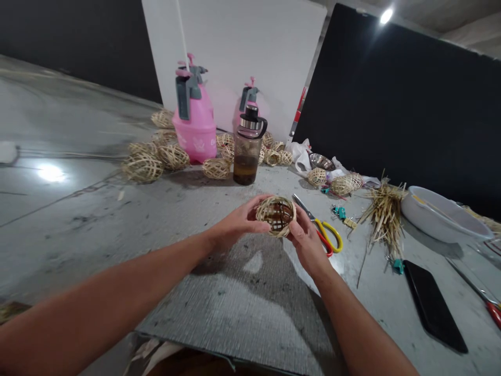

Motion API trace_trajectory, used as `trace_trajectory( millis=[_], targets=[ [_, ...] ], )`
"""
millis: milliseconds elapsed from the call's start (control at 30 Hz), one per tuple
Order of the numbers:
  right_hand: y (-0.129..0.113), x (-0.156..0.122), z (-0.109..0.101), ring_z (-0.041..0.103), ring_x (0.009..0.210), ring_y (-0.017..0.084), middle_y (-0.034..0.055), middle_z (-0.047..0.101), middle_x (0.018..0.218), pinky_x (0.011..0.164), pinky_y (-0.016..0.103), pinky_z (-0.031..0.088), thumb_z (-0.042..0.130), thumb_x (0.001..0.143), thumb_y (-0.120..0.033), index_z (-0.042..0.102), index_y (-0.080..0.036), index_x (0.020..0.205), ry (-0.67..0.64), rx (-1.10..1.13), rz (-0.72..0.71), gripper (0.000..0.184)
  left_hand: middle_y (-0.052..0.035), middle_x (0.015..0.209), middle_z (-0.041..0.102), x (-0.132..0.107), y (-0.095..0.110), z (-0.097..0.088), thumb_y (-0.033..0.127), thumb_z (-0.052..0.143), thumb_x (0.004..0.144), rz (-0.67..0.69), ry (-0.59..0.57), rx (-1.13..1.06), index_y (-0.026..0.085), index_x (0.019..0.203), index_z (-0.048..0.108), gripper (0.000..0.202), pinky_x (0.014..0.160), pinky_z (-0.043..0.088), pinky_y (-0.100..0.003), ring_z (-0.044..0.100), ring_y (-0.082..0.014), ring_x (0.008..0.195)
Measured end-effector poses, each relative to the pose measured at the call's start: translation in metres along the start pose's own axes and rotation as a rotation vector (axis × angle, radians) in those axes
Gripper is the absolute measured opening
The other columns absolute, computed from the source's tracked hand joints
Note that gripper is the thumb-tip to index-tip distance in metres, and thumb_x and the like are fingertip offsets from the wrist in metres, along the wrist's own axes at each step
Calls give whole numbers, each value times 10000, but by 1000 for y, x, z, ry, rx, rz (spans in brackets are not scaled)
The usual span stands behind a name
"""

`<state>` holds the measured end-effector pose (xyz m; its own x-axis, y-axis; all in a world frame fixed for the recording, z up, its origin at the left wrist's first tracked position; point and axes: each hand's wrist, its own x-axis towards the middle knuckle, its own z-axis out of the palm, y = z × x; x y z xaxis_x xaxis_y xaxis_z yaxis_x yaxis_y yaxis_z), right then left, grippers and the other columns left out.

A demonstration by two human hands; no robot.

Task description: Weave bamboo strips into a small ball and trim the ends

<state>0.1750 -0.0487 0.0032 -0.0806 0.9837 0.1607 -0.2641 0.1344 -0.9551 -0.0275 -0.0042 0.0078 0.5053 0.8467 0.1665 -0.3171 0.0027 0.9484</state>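
A small woven bamboo basket (276, 215) is held between my two hands above the grey table, its open mouth tilted toward me. My left hand (252, 222) grips its left side, thumb along the near rim. On the right side my right hand (307, 235) holds the rim with thumb and fingers; some fingertips are hidden behind the weave. Close beyond my right hand lie scissors with yellow and red handles (331, 236), partly covered by that hand.
Behind stand a drink bottle (246, 149), a pink spray bottle (195, 122) and several woven baskets (143, 162). To the right are teal binder clips (340, 212), a bundle of bamboo strips (385, 211), a white basin (442, 216) and a black phone (434, 305). The table's near edge (211, 350) runs below.
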Motion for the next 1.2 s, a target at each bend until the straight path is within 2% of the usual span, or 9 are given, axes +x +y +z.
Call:
trace_trajectory(
  millis=[133, 267, 467, 667, 900, 967, 1033, 1100, 1200],
  targets=[
    [0, 0, 2, 637, 1351, 301, 45, 740, 1405, 1170, 499, 485, 832, 820, -441, 727, -313, 1307, 5, -20, 35, 514, -129, 1454, 679, 4, -1, -1, 330, 968, 591, 29, 26, 109, 273, 1421, 593, 913, 1148, 506, -568, 629, -390, 1370],
    [3, 2, 1, 687, 1249, 279, 35, 779, 1313, 1137, 478, 506, 842, 780, -366, 738, -314, 1272, 68, -82, 61, 506, -143, 1499, 626, 5, -2, 0, 354, 1001, 537, 83, 127, 314, 281, 1462, 571, 1023, 1152, 515, -571, 630, -406, 1359],
    [7, 5, -1, 740, 1124, 276, 40, 798, 1239, 1016, 455, 586, 876, 773, -463, 756, -304, 1199, 38, -54, 94, 471, -172, 1555, 568, 4, -3, -1, 392, 1025, 481, 136, 202, 522, 265, 1483, 573, 1106, 1212, 445, -627, 558, -445, 1423],
    [10, 5, -2, 757, 1050, 295, 50, 813, 1167, 927, 467, 619, 839, 798, -541, 761, -288, 1172, -6, -46, 116, 457, -166, 1480, 643, 1, 1, 3, 437, 948, 619, 55, 97, 318, 258, 1535, 515, 1029, 1108, 551, -564, 663, -402, 1319],
    [4, 0, -2, 681, 1156, 263, 105, 655, 1446, 967, 440, 582, 825, 835, -513, 657, -303, 1369, 263, -287, -51, 598, -153, 1422, 671, -3, 9, 8, 357, 943, 632, 79, 210, 470, 243, 1501, 520, 973, 1135, 526, -562, 677, -372, 1287],
    [0, -3, 1, 683, 1088, 241, 94, 679, 1350, 921, 410, 582, 818, 849, -495, 647, -299, 1370, 253, -323, -85, 582, -154, 1399, 672, -2, 7, 6, 380, 949, 623, 114, 233, 539, 236, 1486, 533, 969, 1140, 515, -574, 662, -381, 1298],
    [-2, -4, 4, 686, 952, 212, 53, 719, 1128, 848, 373, 575, 830, 841, -477, 641, -281, 1341, 209, -316, -74, 570, -147, 1409, 654, -1, 3, 4, 402, 949, 625, 153, 258, 600, 246, 1474, 545, 953, 1149, 500, -581, 640, -385, 1320],
    [-3, -4, 8, 671, 816, 185, 0, 711, 921, 774, 342, 562, 850, 823, -454, 620, -265, 1310, 148, -264, -26, 571, -140, 1431, 629, -1, 0, 3, 419, 949, 630, 181, 288, 655, 258, 1461, 556, 934, 1169, 475, -585, 614, -387, 1341],
    [-3, -3, 11, 664, 717, 167, -43, 698, 799, 742, 332, 568, 878, 796, -423, 589, -268, 1278, 74, -147, 59, 583, -143, 1445, 604, -1, -3, 5, 450, 966, 622, 198, 317, 727, 258, 1446, 571, 933, 1209, 424, -590, 575, -399, 1369]
  ],
)
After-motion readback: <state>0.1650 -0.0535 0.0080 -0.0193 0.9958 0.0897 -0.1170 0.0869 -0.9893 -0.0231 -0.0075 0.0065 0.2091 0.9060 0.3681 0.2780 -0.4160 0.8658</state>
